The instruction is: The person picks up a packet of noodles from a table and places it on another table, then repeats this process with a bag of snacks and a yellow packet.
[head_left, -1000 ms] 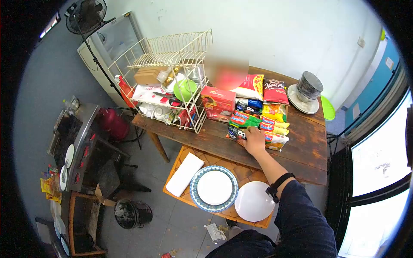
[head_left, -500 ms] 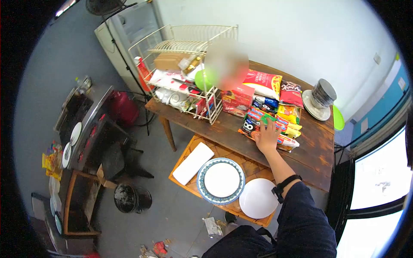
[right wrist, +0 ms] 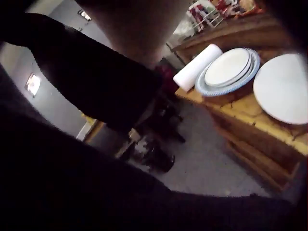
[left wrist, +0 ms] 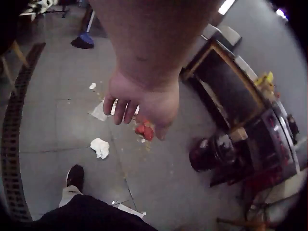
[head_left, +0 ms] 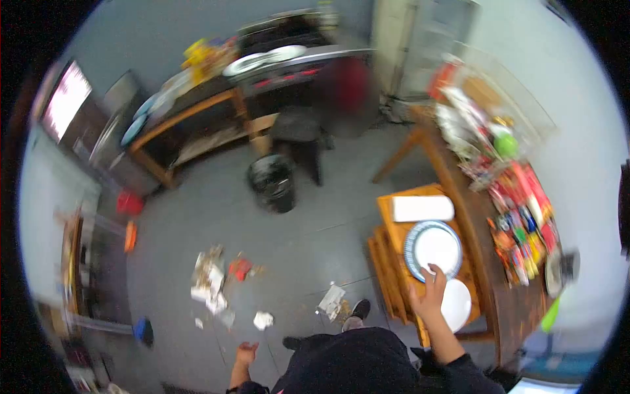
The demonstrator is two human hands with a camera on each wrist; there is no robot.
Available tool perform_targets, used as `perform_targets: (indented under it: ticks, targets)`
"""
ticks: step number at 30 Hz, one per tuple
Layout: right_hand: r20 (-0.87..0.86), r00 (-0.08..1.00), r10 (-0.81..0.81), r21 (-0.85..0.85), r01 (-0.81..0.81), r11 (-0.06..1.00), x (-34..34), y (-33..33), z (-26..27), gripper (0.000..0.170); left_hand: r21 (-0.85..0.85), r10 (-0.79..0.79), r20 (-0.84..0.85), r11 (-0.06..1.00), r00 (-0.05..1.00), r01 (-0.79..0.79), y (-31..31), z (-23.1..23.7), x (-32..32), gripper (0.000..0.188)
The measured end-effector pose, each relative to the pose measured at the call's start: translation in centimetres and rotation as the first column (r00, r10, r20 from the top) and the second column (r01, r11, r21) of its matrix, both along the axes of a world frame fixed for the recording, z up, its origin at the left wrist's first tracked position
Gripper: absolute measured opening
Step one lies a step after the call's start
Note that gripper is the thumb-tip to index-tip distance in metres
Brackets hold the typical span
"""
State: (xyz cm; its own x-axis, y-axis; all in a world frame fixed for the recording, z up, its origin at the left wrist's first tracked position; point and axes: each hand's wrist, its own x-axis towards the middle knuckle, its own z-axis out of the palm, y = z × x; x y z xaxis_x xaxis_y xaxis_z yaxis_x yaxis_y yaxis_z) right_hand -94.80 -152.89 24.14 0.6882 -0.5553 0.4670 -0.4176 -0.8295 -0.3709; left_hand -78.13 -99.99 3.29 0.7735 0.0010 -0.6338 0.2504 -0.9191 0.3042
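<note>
My right hand point(head_left: 430, 299) hangs over the low wooden stand point(head_left: 392, 223) with its fingers loosely spread and nothing in them. In the head view it overlaps the edges of the blue-rimmed plate point(head_left: 410, 253), which has white plates point(head_left: 438, 246) stacked on it, and of the plain white plate point(head_left: 457, 305). Beside them lies a white paper roll point(head_left: 423, 209). My left hand point(left wrist: 144, 103) hangs above the floor, fingers relaxed, holding nothing. Beyond it in the left wrist view are a red scrap point(left wrist: 144, 130) and a crumpled white paper point(left wrist: 99, 148).
A black bucket point(head_left: 282, 197) stands on the grey floor near a dark stool point(head_left: 295, 125). Paper litter point(head_left: 210, 285) and a flattened wrapper point(head_left: 333, 300) lie on the floor. At right, the wooden table point(head_left: 518, 315) carries snack packs point(head_left: 518, 246) and a wire rack point(head_left: 525, 98).
My right hand has left the snack packs on the table and drawn back over the plates. The head view has swung left and down to the floor, and the left hand has come into it.
</note>
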Motion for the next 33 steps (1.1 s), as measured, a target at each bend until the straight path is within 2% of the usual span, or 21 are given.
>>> perform_targets:
  ticks: [2, 4, 7, 8, 9, 11, 12, 13, 14, 16, 18, 19, 21, 22, 24, 26, 28, 29, 30, 32, 33]
  targets:
    - [-0.084, 0.972, 0.218, 0.086, -0.211, 0.974, 2.8, 4.6, -0.6, 0.041, -0.047, 0.266, -0.061, 0.962, 0.962, -0.269, 1.0, 2.3, -2.3, 0.054]
    - [-0.216, 0.919, 0.329, 0.193, -0.290, 0.937, 3.8, 8.5, -2.3, 0.044, 0.024, -0.253, -0.112, 0.966, 0.961, 0.257, 8.8, -3.5, -5.4, 0.045]
    - [-0.471, 0.808, 0.355, 0.295, -0.235, 0.926, 2.7, 11.5, -6.6, 0.051, 0.077, -0.523, -0.076, 0.846, 0.849, 0.528, 15.3, -6.7, -10.4, 0.040]
    - [-0.650, 0.687, 0.324, 0.351, -0.107, 0.930, 1.9, 12.3, -7.5, 0.050, 0.048, -0.272, -0.225, 0.956, 0.936, 0.290, 17.4, -8.2, -11.7, 0.039]
    - [-0.731, 0.589, 0.346, 0.332, -0.135, 0.933, 0.6, 12.5, -8.8, 0.048, 0.054, -0.010, -0.373, 0.998, 0.928, 0.032, 19.2, -9.7, -13.3, 0.037]
    - [-0.857, 0.397, 0.329, 0.335, -0.058, 0.941, -3.4, 10.6, -12.5, 0.047, 0.058, 0.244, -0.457, 0.968, 0.855, -0.245, 20.9, -11.2, -17.1, 0.035]
    - [-0.897, 0.313, 0.311, 0.344, 0.055, 0.937, -4.2, 9.9, -14.1, 0.049, 0.025, 0.249, -0.398, 0.965, 0.883, -0.261, 21.6, -11.6, -18.5, 0.035]
    - [-0.924, 0.147, 0.353, 0.360, 0.022, 0.933, -2.4, 11.3, -11.2, 0.048, -0.003, 0.251, -0.336, 0.964, 0.908, -0.267, 22.4, -11.8, -18.9, 0.034]
    - [-0.924, -0.019, 0.381, 0.381, -0.001, 0.924, -0.4, 13.3, -7.8, 0.047, 0.072, -0.328, -0.291, 0.929, 0.899, 0.362, 21.6, -4.7, -15.6, 0.034]
    - [-0.891, -0.007, 0.455, 0.453, 0.070, 0.889, -2.2, 9.3, -14.1, 0.045, 0.051, -0.043, -0.428, 0.996, 0.903, 0.072, 22.2, -7.9, -15.7, 0.034]
    - [-0.915, 0.034, 0.401, 0.398, -0.074, 0.914, -0.8, 8.9, -15.5, 0.034, 0.040, -0.001, -0.475, 0.999, 0.880, 0.023, 22.0, -9.6, -14.3, 0.034]
    - [-0.878, 0.172, 0.447, 0.471, 0.138, 0.871, 0.8, 9.8, -15.2, 0.031, 0.031, -0.091, -0.452, 0.993, 0.887, 0.117, 21.5, -9.8, -12.9, 0.034]
    - [-0.772, 0.460, 0.439, 0.632, 0.472, 0.615, 4.6, 10.6, -15.5, 0.025, 0.032, -0.264, -0.399, 0.953, 0.878, 0.301, 20.3, -9.6, -9.6, 0.034]
    - [-0.779, 0.284, 0.560, 0.578, -0.023, 0.816, 5.6, 9.9, -17.6, 0.018, 0.043, -0.344, -0.376, 0.921, 0.860, 0.387, 19.8, -9.1, -7.7, 0.034]
    - [-0.612, 0.349, 0.709, 0.741, -0.059, 0.669, 6.6, 7.2, -24.8, 0.018, 0.057, -0.405, -0.296, 0.897, 0.865, 0.439, 19.8, -9.7, -3.7, 0.033]
    - [-0.666, 0.068, 0.743, 0.673, -0.376, 0.637, 12.8, 7.8, -22.1, 0.022, 0.035, -0.364, -0.178, 0.926, 0.914, 0.376, 21.2, -11.8, -1.6, 0.032]
    - [-0.488, 0.273, 0.829, 0.866, 0.269, 0.421, 12.9, 1.6, -34.4, 0.024, -0.009, -0.307, -0.054, 0.952, 0.950, 0.307, 21.0, -13.2, 1.8, 0.034]
    - [-0.343, 0.733, 0.588, 0.867, 0.488, -0.102, 15.0, 2.4, -33.3, 0.023, -0.022, -0.103, -0.115, 0.995, 0.988, 0.101, 20.3, -13.6, 4.8, 0.033]
    - [-0.262, 0.740, 0.620, 0.891, 0.432, -0.139, 18.2, 3.5, -28.5, 0.020, -0.028, 0.104, -0.179, 0.993, 0.978, -0.111, 19.8, -13.9, 7.6, 0.032]
    - [-0.562, 0.520, 0.643, 0.826, 0.392, 0.405, 23.4, 3.8, -27.5, 0.023, 0.007, 0.480, -0.327, 0.863, 0.814, -0.506, 19.1, -13.0, 11.5, 0.033]
    - [-0.635, 0.452, 0.626, 0.772, 0.350, 0.531, 25.6, 3.2, -27.3, 0.025, 0.058, 0.631, -0.393, 0.743, 0.669, -0.666, 19.0, -12.2, 12.9, 0.034]
